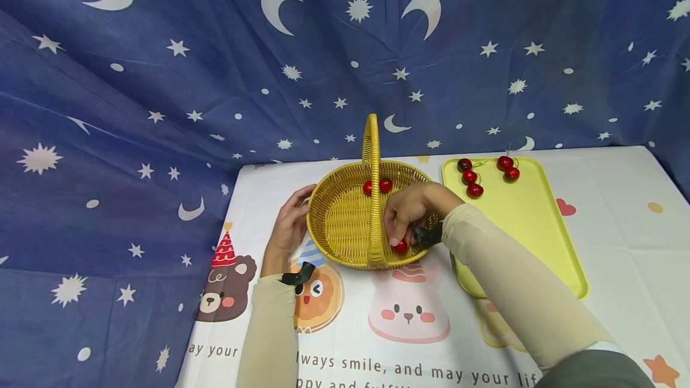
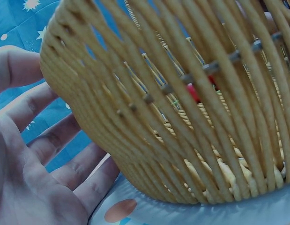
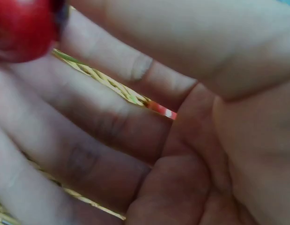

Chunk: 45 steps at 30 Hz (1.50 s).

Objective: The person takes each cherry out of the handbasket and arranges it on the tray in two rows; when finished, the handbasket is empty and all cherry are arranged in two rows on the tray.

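A yellow wicker basket (image 1: 339, 220) with a tall arched handle (image 1: 372, 154) stands on the table. My left hand (image 1: 291, 226) rests against its left side, fingers spread and fairly straight along the wicker in the left wrist view. Inside the basket's right half, my right hand (image 1: 406, 211) pinches a red cherry (image 1: 400, 246) low near the front wall. That cherry (image 3: 25, 30) shows at the fingertips in the right wrist view. Two more cherries (image 1: 385, 185) lie toward the back of the basket, one partly behind the handle.
To the basket's right lies a yellow tray (image 1: 539, 244) with several stemmed cherries (image 1: 469, 177) near its far edge. My right forearm crosses over the tray's near left part. A white printed cloth (image 1: 620, 226) covers the table; a blue starry curtain (image 1: 323, 47) hangs behind and at left.
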Tool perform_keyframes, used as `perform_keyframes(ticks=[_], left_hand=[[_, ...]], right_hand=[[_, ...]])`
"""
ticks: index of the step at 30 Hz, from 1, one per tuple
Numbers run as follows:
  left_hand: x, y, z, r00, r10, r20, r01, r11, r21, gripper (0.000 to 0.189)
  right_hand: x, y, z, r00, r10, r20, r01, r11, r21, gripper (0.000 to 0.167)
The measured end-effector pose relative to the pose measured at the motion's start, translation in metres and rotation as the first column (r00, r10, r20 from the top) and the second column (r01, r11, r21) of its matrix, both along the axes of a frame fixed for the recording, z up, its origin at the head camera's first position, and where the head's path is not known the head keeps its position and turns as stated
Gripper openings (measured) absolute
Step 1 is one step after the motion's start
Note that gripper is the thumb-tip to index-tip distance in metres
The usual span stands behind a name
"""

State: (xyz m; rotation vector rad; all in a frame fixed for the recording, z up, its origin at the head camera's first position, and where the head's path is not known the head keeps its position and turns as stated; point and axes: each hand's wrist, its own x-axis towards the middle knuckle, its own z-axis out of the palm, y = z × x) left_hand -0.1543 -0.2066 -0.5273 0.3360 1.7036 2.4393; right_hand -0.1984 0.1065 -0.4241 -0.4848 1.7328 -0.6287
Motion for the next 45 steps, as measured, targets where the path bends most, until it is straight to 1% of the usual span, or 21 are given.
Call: perform_keyframes(ticks=[3, 9, 17, 26, 32, 37, 42, 45], left_hand=[[0.000, 0.000, 0.001, 1.000, -0.002, -0.001, 0.002, 1.000, 0.000, 0.049], [0.001, -0.001, 0.001, 1.000, -0.001, 0.003, 0.001, 1.000, 0.002, 0.048], [0.001, -0.001, 0.002, 1.000, 0.006, 0.002, -0.006, 1.000, -0.011, 0.049], [0.002, 0.000, 0.003, 1.000, 0.011, 0.012, -0.011, 1.000, -0.014, 0.050], [0.001, 0.000, 0.002, 1.000, 0.010, 0.015, -0.010, 1.000, -0.014, 0.049], [0.001, 0.000, 0.003, 1.000, 0.000, 0.005, 0.000, 1.000, -0.006, 0.048], [0.001, 0.000, 0.001, 1.000, -0.017, -0.015, 0.017, 1.000, 0.007, 0.049], [0.001, 0.000, 0.001, 0.999, -0.023, -0.025, 0.023, 1.000, 0.009, 0.050]], right_hand=[[0.000, 0.004, 0.001, 0.999, -0.045, 0.000, 0.045, 0.998, -0.036, 0.013], [0.001, 0.011, 0.004, 0.994, -0.104, -0.035, 0.100, 0.991, -0.087, 0.014], [0.003, 0.018, 0.006, 0.983, -0.183, -0.023, 0.178, 0.972, -0.157, 0.014], [0.004, 0.026, 0.007, 0.977, -0.207, -0.045, 0.190, 0.952, -0.240, 0.014], [0.007, 0.030, 0.007, 0.971, -0.232, -0.050, 0.207, 0.933, -0.294, 0.015], [0.009, 0.033, 0.006, 0.967, -0.251, -0.053, 0.219, 0.916, -0.335, 0.015], [0.011, 0.037, 0.005, 0.953, -0.302, -0.035, 0.267, 0.885, -0.381, 0.014], [0.011, 0.040, 0.005, 0.943, -0.331, -0.038, 0.288, 0.867, -0.408, 0.015]])
